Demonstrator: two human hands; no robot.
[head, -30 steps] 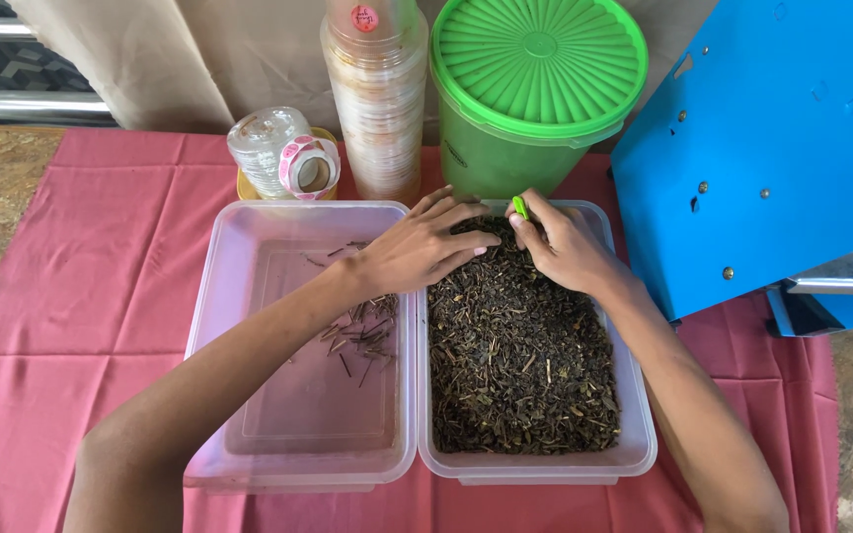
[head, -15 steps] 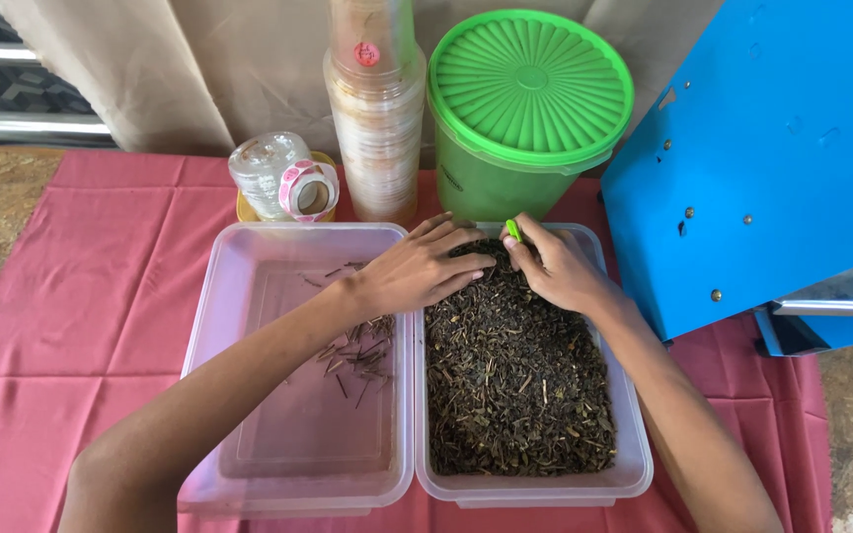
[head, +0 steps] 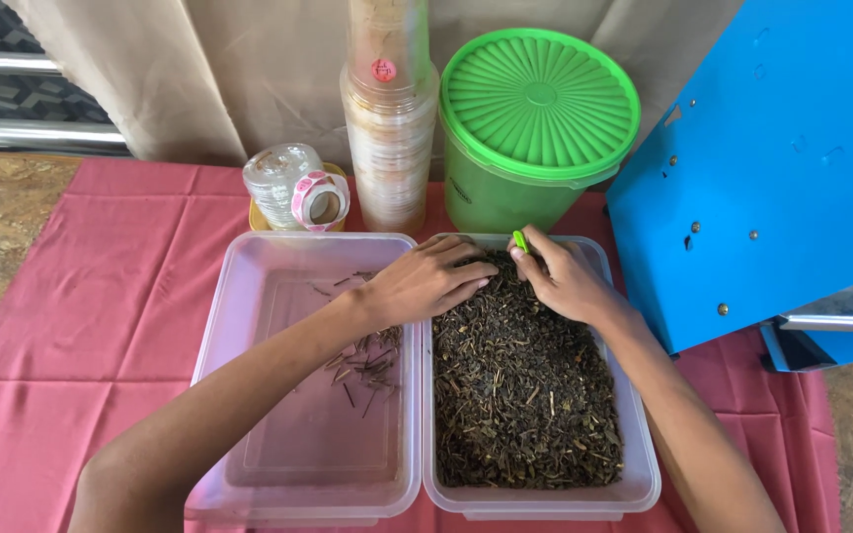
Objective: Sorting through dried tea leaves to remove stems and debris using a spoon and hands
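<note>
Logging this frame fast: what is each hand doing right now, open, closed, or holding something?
Left hand: open, fingers spread flat on the dried leaves, holding nothing.
Right hand: closed, pinching a small green tool over the same tray.

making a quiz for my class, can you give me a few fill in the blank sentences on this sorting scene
1. Both hands, the left hand and the right hand, rest in the tray of dried leaves on the ____ side.
2. The lid of the bucket is ____.
3. The right hand's fingers pinch a small ____ tool.
4. The cloth under the trays is ____.

Missing words: right; green; green; red
</note>
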